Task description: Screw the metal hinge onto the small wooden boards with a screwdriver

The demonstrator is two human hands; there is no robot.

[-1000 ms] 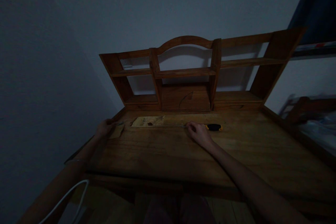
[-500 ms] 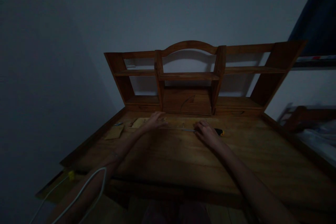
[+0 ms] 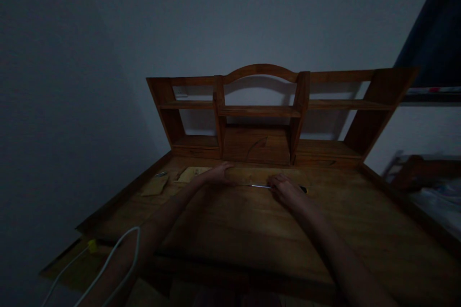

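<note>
the right hand grasps the screwdriver, which lies near the desk's back edge, roughly parallel to it. the left hand, released, fingers outstretched, is over the pale strip. a flat scrap lies near the back left corner.

A wooden shelf unit stands before a pale wall.
</note>
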